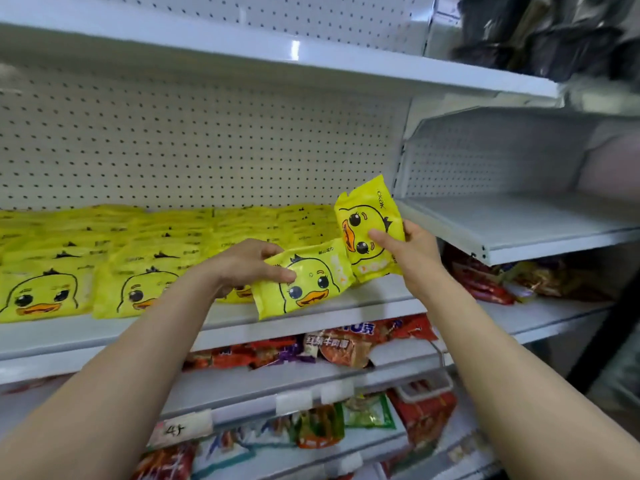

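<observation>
Both hands are up at the white shelf [363,299] here, and each one has a yellow duck packet. The left hand [247,263] grips the lower duck packet [306,284] from its left end, thumb pressed across the printed face and the other fingers curled over the top edge, so that hand is closed firmly on it. That packet sits tilted, its bottom corner down at the shelf's front lip, just right of the rows of duck packets [104,261] that fill the shelf to the left, laid flat and overlapping back toward the pegboard [194,143]. The right hand [412,252] pinches the upper duck packet [369,230], thumb on the front near the duck's cheek and fingers wrapped round the right edge; this one stands on end, turned so the duck face lies sideways, raised clear above the shelf at its right end. The two packets overlap at their near corners, though I cannot tell whether they touch. To the right sits a grey side shelf [519,223], set a little higher. Below, red noodle packs [339,344] crowd the next shelf down, with mixed snack bags [322,424] lower again and a handwritten price tag [180,429] on the rail.
</observation>
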Tool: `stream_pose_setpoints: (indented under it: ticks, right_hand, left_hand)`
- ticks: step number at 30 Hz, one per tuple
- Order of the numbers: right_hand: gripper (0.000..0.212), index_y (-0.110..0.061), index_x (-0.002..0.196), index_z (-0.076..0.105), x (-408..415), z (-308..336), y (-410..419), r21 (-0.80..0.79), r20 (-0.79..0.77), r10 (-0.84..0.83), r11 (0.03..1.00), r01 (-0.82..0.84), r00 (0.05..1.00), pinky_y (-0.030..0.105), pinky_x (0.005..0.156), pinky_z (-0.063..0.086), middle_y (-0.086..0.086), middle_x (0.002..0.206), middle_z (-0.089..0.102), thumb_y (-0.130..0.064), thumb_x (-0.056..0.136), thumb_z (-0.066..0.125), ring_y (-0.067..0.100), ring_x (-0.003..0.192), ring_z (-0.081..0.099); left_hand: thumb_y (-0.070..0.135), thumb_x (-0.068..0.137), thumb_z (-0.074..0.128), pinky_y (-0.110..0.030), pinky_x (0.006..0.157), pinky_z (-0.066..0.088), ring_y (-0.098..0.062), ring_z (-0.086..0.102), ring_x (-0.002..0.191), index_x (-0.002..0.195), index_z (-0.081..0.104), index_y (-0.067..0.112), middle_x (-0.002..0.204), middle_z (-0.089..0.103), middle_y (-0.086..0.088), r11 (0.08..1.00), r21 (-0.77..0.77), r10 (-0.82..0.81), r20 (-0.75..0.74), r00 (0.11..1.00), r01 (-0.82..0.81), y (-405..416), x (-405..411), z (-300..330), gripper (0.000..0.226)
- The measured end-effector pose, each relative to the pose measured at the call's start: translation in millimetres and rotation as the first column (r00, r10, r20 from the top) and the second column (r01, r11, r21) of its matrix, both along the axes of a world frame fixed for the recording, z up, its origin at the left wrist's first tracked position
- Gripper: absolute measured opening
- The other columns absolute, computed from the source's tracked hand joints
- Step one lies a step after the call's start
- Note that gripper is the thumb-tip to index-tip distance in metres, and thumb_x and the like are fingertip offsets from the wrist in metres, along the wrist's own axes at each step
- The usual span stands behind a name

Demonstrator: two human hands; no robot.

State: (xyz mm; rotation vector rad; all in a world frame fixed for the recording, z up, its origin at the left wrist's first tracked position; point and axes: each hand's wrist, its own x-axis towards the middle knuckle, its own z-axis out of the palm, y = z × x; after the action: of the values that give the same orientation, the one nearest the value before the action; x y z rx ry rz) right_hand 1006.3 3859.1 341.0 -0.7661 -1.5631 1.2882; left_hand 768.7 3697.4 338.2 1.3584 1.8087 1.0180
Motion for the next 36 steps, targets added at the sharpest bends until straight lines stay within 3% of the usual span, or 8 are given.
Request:
stream_pose_setpoints:
  ticks: [3, 7, 13, 21, 26, 30, 33, 36]
  right_hand:
    - [0.025, -0.016, 0.099, 0.071, 14.5, 1.0, 29.9, -0.01, -0.014, 0.01, 1.0, -0.01, 1.0, 0.043, 0.074, 0.06, 0.005, 0.093, 0.077, -0.015, 0.076, 0.082, 0.025, 0.085, 0.074]
    - [0.022, -0.019, 0.094, 0.07, 32.4, 6.6, 75.5, 0.006, -0.048, 0.017, 1.0, -0.017, 0.999, 0.03, 0.059, 0.057, -0.002, 0.083, 0.076, -0.01, 0.077, 0.08, 0.016, 0.074, 0.073]
    - [0.022, -0.014, 0.096, 0.069, 58.6, 26.5, 152.8, 0.056, -0.096, 0.018, 0.998, -0.012, 0.995, 0.026, 0.059, 0.056, 0.002, 0.087, 0.074, -0.008, 0.078, 0.079, 0.011, 0.069, 0.071]
    - [0.021, -0.018, 0.091, 0.07, 75.3, 39.7, 235.1, 0.098, -0.016, 0.109, 0.989, -0.107, 0.994, 0.036, 0.069, 0.061, 0.003, 0.089, 0.076, -0.015, 0.075, 0.083, 0.018, 0.079, 0.074]
    - [0.022, -0.015, 0.093, 0.069, 72.1, 43.3, 267.3, 0.157, 0.011, 0.11, 0.981, -0.111, 0.994, 0.028, 0.069, 0.06, 0.003, 0.094, 0.075, -0.014, 0.075, 0.083, 0.014, 0.077, 0.072]
    - [0.025, -0.016, 0.097, 0.07, 68.9, 40.2, 286.2, 0.156, 0.028, 0.097, 0.983, -0.1, 0.995, 0.031, 0.073, 0.06, 0.001, 0.094, 0.075, -0.017, 0.075, 0.083, 0.016, 0.082, 0.073]
    - [0.026, -0.013, 0.1, 0.07, 68.3, 39.9, 294.1, 0.195, 0.044, 0.071, 0.978, -0.078, 0.997, 0.02, 0.064, 0.057, -0.002, 0.091, 0.074, -0.018, 0.077, 0.082, 0.003, 0.07, 0.069]
    - [0.03, -0.012, 0.102, 0.071, 65.5, 38.1, 302.5, 0.214, 0.051, 0.05, 0.975, -0.059, 0.997, 0.019, 0.061, 0.056, -0.003, 0.09, 0.074, -0.019, 0.076, 0.083, 0.003, 0.07, 0.07]
  left_hand:
    - [0.05, 0.058, 0.087, -0.038, 0.105, 0.04, -0.01, 0.058, 0.112, 0.098, 0.072, 0.024, 0.109, 0.069, 0.01, 1.0, -0.003, -0.008, -0.035, 0.999, 0.007, 33.9, 7.1, 1.6, 0.05]
    - [0.057, 0.049, 0.087, -0.042, 0.112, 0.035, -0.014, 0.053, 0.123, 0.114, 0.068, 0.021, 0.125, 0.064, 0.004, 0.999, -0.003, 0.035, -0.078, 0.996, -0.036, 81.3, 19.5, -1.0, 0.077]
    - [0.05, 0.058, 0.087, -0.039, 0.11, 0.036, -0.016, 0.05, 0.125, 0.12, 0.064, 0.02, 0.129, 0.06, 0.006, 0.992, -0.025, 0.12, -0.136, 0.983, -0.125, 148.8, 53.0, 4.8, 0.072]
    - [0.034, 0.067, 0.087, -0.034, 0.089, 0.044, -0.024, 0.053, 0.114, 0.113, 0.061, 0.018, 0.125, 0.057, -0.004, 0.96, -0.065, 0.247, -0.257, 0.934, -0.272, 245.0, 83.2, 19.4, 0.055]
    - [0.033, 0.07, 0.085, -0.028, 0.065, 0.039, -0.034, 0.055, 0.114, 0.109, 0.06, 0.011, 0.123, 0.058, -0.017, 0.95, -0.09, 0.245, -0.377, 0.893, -0.299, 291.3, 83.0, 22.3, 0.051]
    - [0.038, 0.07, 0.084, -0.037, 0.088, 0.047, -0.031, 0.056, 0.112, 0.116, 0.059, 0.01, 0.121, 0.059, -0.014, 0.95, -0.115, 0.21, -0.453, 0.867, -0.29, 324.0, 71.8, 22.7, 0.06]
    - [0.043, 0.07, 0.082, -0.033, 0.085, 0.044, -0.022, 0.053, 0.106, 0.118, 0.058, 0.015, 0.121, 0.059, -0.004, 0.949, -0.137, 0.173, -0.524, 0.834, -0.283, 342.2, 62.0, 16.9, 0.061]
    - [0.039, 0.077, 0.078, -0.029, 0.081, 0.037, -0.026, 0.051, 0.113, 0.119, 0.057, 0.01, 0.12, 0.056, -0.007, 0.954, -0.145, 0.121, -0.618, 0.777, -0.264, 354.0, 53.8, 8.4, 0.055]
